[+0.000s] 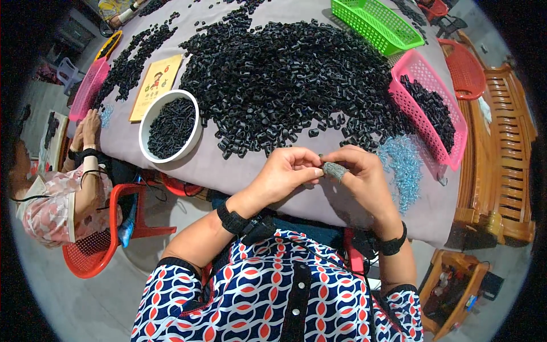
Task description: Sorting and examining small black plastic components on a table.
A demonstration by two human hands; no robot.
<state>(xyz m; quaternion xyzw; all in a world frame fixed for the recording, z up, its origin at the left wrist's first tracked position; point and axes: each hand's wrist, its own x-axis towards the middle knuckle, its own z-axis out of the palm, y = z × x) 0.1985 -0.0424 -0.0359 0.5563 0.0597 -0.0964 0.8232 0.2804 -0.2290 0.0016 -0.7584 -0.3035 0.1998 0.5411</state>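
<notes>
My left hand (289,172) and my right hand (359,169) meet over the near edge of the cloth-covered table (239,175). Fingertips of both are pinched together around something small and dark, mostly hidden between them. A grey woven wrap covers my right thumb (335,170). Just beyond my hands spreads a large heap of small black plastic pieces (296,74). Beside my right hand lies a pile of small clear bluish pieces (401,171). To the left of my hands stands a white bowl (195,132) full of thin black pieces.
A pink basket (456,117) with black pieces stands at the right, a green basket (376,28) behind it. A yellow booklet (156,85) lies near the bowl. Another person (68,194) sits at the left by a pink basket (88,88). A wooden bench (507,154) flanks the right.
</notes>
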